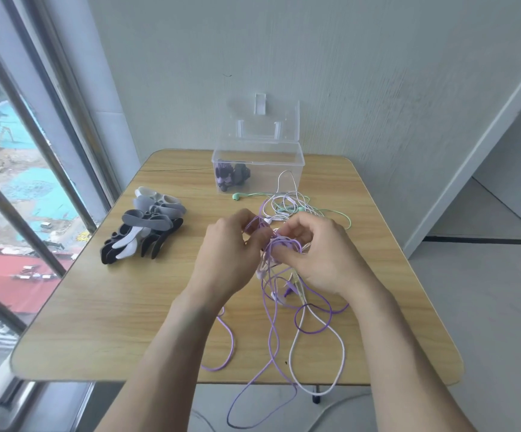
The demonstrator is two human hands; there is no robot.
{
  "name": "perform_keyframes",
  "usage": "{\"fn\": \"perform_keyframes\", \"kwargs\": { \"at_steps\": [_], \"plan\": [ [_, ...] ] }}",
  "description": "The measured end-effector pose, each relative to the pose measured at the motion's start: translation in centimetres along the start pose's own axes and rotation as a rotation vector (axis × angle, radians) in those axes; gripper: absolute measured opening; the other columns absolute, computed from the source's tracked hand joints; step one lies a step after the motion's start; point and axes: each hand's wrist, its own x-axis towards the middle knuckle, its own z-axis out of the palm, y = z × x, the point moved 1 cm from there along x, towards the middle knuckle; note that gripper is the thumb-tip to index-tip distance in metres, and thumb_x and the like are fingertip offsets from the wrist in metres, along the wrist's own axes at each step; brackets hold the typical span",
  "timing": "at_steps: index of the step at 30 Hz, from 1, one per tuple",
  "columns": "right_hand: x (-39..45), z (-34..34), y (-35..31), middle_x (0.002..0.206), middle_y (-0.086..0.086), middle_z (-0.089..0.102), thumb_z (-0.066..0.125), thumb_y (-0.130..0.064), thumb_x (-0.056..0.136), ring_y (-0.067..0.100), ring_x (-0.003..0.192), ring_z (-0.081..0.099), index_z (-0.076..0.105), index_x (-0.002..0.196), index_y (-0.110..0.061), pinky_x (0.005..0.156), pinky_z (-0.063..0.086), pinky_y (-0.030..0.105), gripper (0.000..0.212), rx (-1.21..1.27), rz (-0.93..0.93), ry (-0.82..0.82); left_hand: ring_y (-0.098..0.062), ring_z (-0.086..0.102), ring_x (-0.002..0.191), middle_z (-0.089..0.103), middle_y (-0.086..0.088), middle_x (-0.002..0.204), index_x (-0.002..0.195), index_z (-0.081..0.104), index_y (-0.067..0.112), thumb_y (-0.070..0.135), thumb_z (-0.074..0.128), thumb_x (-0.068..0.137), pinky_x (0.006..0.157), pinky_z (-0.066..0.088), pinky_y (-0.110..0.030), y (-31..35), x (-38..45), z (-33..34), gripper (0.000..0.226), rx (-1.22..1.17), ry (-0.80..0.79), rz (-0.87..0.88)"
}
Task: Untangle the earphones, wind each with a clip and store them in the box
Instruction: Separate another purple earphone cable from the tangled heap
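Head view: a wooden table (97, 307) with rounded corners stands against a pale wall, with a window along its left edge. Both hands work above the middle of the table. The left hand (228, 254) has its fingers curled and pinches purple cable at the top of a knot of earphones (281, 247); the right hand (321, 254) faces it, fingers curled round the same knot, thumb and fingertips closed on the strands. From the knot, purple cables (271, 332) hang down in long loops, cross the near edge of the table and drop below it; a white cable (340, 344) forms a loop beside them and also passes over the near edge. Beyond the hands, toward the far edge, a second loose heap lies on the table: white earphones (287, 198) mixed with mint-green earphones (324, 212), one green earbud (237, 196) lying just in front of the box. The clear plastic box (296, 163) stands at the middle of the far edge with its hinged lid (284, 120) raised against the wall; inside, in its left part, lies a wound purple bundle held in a dark clip (231, 177) (details too small to tell). Near the left edge lies a pile of clips (146, 226) in grey, white and black, well apart from the hands.
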Motion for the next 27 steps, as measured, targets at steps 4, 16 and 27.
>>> {"fn": "perform_keyframes", "kwargs": {
  "at_steps": [4, 16, 27],
  "plan": [
    [0.0, 0.1, -0.2, 0.079, -0.010, 0.072, 0.075, -0.017, 0.086, -0.003, 0.066, 0.063, 0.064, 0.094, -0.022, 0.060, 0.044, 0.009, 0.014, -0.008, 0.000, 0.032, -0.026, 0.062, 0.059, 0.070, 0.005, 0.076, 0.080, 0.063, 0.017, 0.033, 0.066, 0.091, 0.057, 0.049, -0.039, 0.0, 0.0, -0.2, 0.019, -0.010, -0.004, -0.007],
    [-0.2, 0.6, -0.2, 0.081, 0.004, 0.078, 0.080, -0.019, 0.083, 0.029, 0.084, 0.073, 0.069, 0.088, -0.008, 0.084, 0.056, 0.041, 0.016, 0.272, 0.126, -0.123, -0.012, 0.054, 0.040, 0.068, 0.006, 0.072, 0.078, 0.064, 0.018, 0.035, 0.077, 0.084, 0.043, 0.037, -0.018, -0.1, 0.1, -0.8, 0.022, -0.132, -0.002, -0.066],
    [0.5, 0.8, 0.7, 0.090, 0.010, 0.077, 0.064, 0.004, 0.092, 0.016, 0.080, 0.072, 0.066, 0.106, -0.001, 0.076, 0.053, 0.024, 0.015, 0.481, 0.102, -0.154, 0.000, 0.050, 0.048, 0.069, 0.007, 0.066, 0.073, 0.068, 0.020, 0.034, 0.065, 0.094, 0.051, 0.037, -0.012, -0.1, 0.1, -1.4, 0.025, -0.078, -0.114, 0.016]
  ]
}}
